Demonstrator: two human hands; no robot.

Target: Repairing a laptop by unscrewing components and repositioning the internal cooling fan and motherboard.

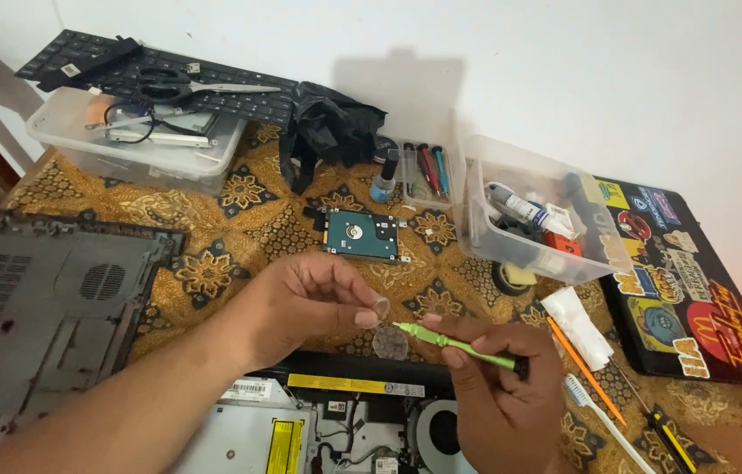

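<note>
On the gold-patterned cloth of the worktop (239, 219), at lower centre of the frame, my left hand (301, 307) pinches a small clear plastic cap (380, 306); my right hand (498, 395) fingers grip a slim green screwdriver (454, 345) above the opened laptop (336, 426).

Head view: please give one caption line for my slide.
Left hand pinches a small clear cap beside a green screwdriver in the right hand, above an opened laptop.

Green screwdriver (457, 345), teal hard drive (360, 234) (gold-and-brown floral cloth (248, 219)), seemingly clear disc (390, 341).

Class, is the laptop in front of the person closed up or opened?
Opened: the laptop shows bare fan and drive, and its grey bottom cover lies apart at left.
</note>
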